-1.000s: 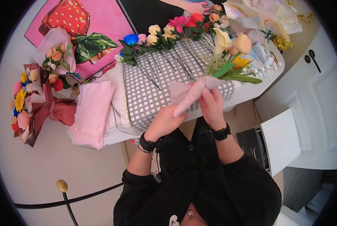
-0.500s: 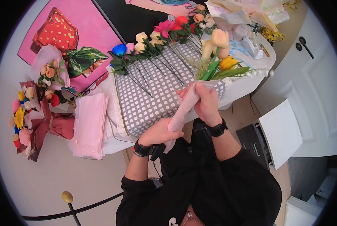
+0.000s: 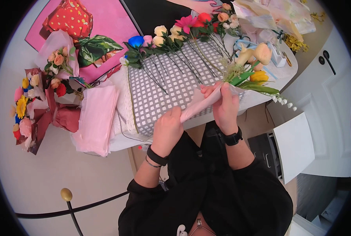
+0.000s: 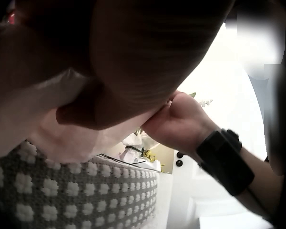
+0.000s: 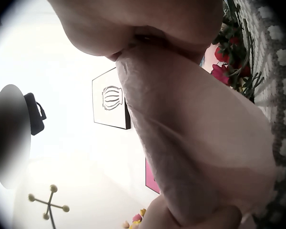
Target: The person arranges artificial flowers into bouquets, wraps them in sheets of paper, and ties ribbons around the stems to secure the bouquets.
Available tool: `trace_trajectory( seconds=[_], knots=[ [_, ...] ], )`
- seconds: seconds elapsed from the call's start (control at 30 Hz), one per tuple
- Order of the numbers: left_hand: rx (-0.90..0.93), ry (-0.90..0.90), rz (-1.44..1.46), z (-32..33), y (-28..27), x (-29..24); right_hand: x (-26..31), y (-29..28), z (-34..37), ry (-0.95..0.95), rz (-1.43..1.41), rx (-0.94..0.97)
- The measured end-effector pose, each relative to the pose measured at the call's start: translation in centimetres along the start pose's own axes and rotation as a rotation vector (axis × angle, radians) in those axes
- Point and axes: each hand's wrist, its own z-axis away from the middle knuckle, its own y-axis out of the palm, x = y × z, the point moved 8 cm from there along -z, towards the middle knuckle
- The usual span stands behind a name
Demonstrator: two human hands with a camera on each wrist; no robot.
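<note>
A small bouquet wrapped in pale pink tissue paper [image 3: 199, 106] is held between both hands above the table's front edge. Its flowers point to the upper right: a peach tulip [image 3: 263, 54], a cream calla lily [image 3: 245, 56], a yellow tulip [image 3: 258, 76] and drooping white bell flowers [image 3: 283, 101]. My left hand [image 3: 168, 129] grips the narrow lower end of the wrap. Higher up, just below the leaves, my right hand [image 3: 226, 107] pinches the paper with the thumb on top. In the right wrist view the rolled paper [image 5: 181, 133] runs between both hands; the stems inside are hidden.
Single-stem flowers, among them a blue rose [image 3: 135, 41], lie in a row on a grey-and-white dotted cloth [image 3: 152, 104]. A stack of pink tissue sheets [image 3: 97, 118] overhangs the table's left end. Wrapped bouquets [image 3: 59, 112] stand beyond it. Scissors [image 3: 288, 59] lie at the right.
The wrapped bouquet tipped steeper, then swung back to a flatter slant with its flowers further right. My left hand moved down with the lower end, then back up; both hands kept hold of the paper.
</note>
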Motion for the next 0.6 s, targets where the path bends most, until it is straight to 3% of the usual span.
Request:
trace_trajectory(
  seconds=[0.13, 0.27, 0.33, 0.47, 0.53, 0.6],
  knots=[
    [-0.117, 0.007, -0.081, 0.1, -1.2, -0.1, 0.4, 0.1, 0.1, -0.010, 0.119, -0.024],
    [-0.059, 0.055, -0.064, -0.3, -1.1, 0.2, -0.2, -0.1, -0.2, -0.016, -0.012, 0.103],
    [0.201, 0.065, 0.199, -0.2, 0.8, 0.5, -0.6, -0.6, 0.0, -0.019, -0.052, 0.139],
    [0.378, 0.034, 0.449, 0.1, 1.4, 1.0, -0.7, 0.5, -0.2, -0.006, 0.090, 0.361],
    [0.645, -0.112, 0.666, 1.3, 3.3, 2.1, 0.0, 1.1, -0.1, 0.017, 0.106, 0.425],
    [0.674, -0.140, 0.772, 1.8, 3.8, 2.2, -0.8, 2.0, 1.6, 0.349, 0.004, 0.592]
  ],
)
